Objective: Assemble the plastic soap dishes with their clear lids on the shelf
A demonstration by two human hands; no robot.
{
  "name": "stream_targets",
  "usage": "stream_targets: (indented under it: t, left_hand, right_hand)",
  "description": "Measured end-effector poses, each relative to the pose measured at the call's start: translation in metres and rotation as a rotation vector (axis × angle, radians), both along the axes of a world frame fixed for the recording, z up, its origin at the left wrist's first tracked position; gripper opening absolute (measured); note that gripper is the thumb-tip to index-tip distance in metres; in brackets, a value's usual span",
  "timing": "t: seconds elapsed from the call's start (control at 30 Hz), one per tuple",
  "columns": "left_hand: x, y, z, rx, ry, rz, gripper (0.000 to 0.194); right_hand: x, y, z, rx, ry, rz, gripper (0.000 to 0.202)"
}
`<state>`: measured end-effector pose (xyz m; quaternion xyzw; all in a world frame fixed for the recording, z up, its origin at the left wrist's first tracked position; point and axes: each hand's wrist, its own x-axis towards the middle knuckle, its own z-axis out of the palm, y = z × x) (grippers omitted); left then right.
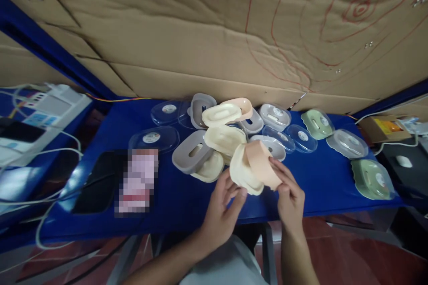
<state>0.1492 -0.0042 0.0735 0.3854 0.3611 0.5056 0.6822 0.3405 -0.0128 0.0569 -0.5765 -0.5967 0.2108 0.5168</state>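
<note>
Above the table's front edge, my left hand grips a cream oval soap-dish base, tilted up. My right hand pinches a peach soap-dish tray by its right side. The two pieces touch and overlap, the peach one partly in front of the cream one. Just beyond my hands lies a heap of loose parts: a grey tray, a cream dish, another cream dish and a peach tray partly beneath it.
Clear lids with round stickers lie at the left. Closed green soap boxes stand at the right, near a clear-lidded pale box. A blurred pink item rests beside a black pad. Behind rises a cardboard wall.
</note>
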Motion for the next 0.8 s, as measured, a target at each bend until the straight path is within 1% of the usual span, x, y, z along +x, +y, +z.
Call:
stream_targets:
  t: [0.03, 0.1, 0.17, 0.23, 0.3, 0.37, 0.43, 0.47, 0.53, 0.6, 0.67, 0.73, 0.8]
  left_hand:
    - [-0.012, 0.005, 0.005, 0.040, 0.054, 0.046, 0.045]
    - [-0.038, 0.020, 0.012, 0.127, 0.172, 0.169, 0.046]
    - [-0.063, 0.043, 0.016, 0.214, 0.283, 0.330, 0.049]
    - [-0.082, 0.071, 0.015, 0.276, 0.340, 0.416, 0.054]
    - [-0.094, 0.100, 0.011, 0.344, 0.372, 0.453, 0.066]
    - [-0.099, 0.126, 0.006, 0.375, 0.437, 0.440, 0.077]
    - [-0.100, 0.147, 0.002, 0.387, 0.523, 0.418, 0.083]
    - [-0.100, 0.154, 0.000, 0.393, 0.600, 0.418, 0.085]
    - [-0.102, 0.163, -0.002, 0.401, 0.774, 0.439, 0.085]
    - [-0.108, 0.167, -0.006, 0.403, 0.935, 0.460, 0.083]
    - [-0.116, 0.168, -0.010, 0.406, 1.045, 0.470, 0.080]
    - [-0.124, 0.167, -0.015, 0.411, 1.105, 0.470, 0.081]
    - [-0.125, 0.164, -0.016, 0.417, 1.127, 0.445, 0.084]
  right_hand:
    - [0.003, 0.010, 0.002, 0.009, -0.027, 0.012, 0.034]
    - [0.011, 0.035, 0.008, 0.040, -0.117, 0.047, 0.030]
    - [0.014, 0.065, 0.015, 0.081, -0.226, 0.113, 0.030]
    - [0.012, 0.097, 0.023, 0.115, -0.316, 0.208, 0.032]
    - [0.004, 0.128, 0.030, 0.145, -0.402, 0.305, 0.033]
    - [-0.006, 0.157, 0.035, 0.171, -0.491, 0.375, 0.036]
    - [-0.013, 0.183, 0.039, 0.173, -0.575, 0.418, 0.040]
    - [-0.014, 0.193, 0.041, 0.164, -0.607, 0.426, 0.043]
    - [-0.009, 0.208, 0.043, 0.151, -0.641, 0.402, 0.049]
    - [0.008, 0.213, 0.044, 0.138, -0.638, 0.339, 0.052]
    - [0.035, 0.211, 0.043, 0.085, -0.634, 0.271, 0.052]
    - [0.067, 0.207, 0.037, -0.026, -0.666, 0.196, 0.055]
    - [0.098, 0.205, 0.029, -0.152, -0.707, 0.134, 0.071]
